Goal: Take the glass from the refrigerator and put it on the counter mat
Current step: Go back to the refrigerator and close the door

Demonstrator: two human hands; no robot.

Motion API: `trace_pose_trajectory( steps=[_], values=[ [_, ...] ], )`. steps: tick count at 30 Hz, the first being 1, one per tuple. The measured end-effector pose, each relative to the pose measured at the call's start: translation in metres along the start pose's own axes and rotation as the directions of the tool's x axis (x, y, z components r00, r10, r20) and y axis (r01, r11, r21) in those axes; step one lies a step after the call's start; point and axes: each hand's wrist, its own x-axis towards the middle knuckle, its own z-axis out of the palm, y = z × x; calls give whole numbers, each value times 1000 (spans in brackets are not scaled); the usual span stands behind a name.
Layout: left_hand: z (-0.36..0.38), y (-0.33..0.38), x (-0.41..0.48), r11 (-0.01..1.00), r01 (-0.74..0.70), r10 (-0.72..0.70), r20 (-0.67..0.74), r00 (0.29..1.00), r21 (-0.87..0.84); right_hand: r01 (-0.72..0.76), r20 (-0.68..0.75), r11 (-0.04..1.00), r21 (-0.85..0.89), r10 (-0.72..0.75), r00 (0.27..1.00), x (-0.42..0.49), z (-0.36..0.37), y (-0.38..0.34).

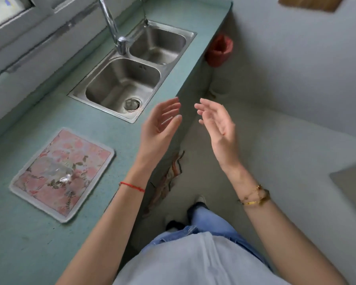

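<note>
A clear glass [57, 171] stands on the pink floral counter mat [90, 153], which lies on the teal counter [29, 243] at the left. My left hand [162, 124] hovers over the counter's front edge, to the right of the mat, fingers spread and holding nothing. My right hand [218, 122] is raised beside it over the floor, palm turned inward, also empty. Both hands are well apart from the glass. The refrigerator is out of view.
A steel double sink [173, 64] with a tall tap [111, 23] sits beyond the mat. A red-lined bin [219, 50] stands on the floor past the counter's end. A striped cloth [173, 175] hangs at the counter front.
</note>
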Motion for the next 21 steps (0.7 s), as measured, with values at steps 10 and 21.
trace_pose_trajectory(
  steps=[10, 21],
  values=[
    [168, 31, 25, 994, -83, 103, 444, 890, -64, 23, -445, 998, -66, -50, 894, -23, -156, -3],
    [376, 71, 11, 976, -65, 199, 724, 660, -208, 43, -761, 988, -151, -144, 632, -58, -333, -16]
  ],
)
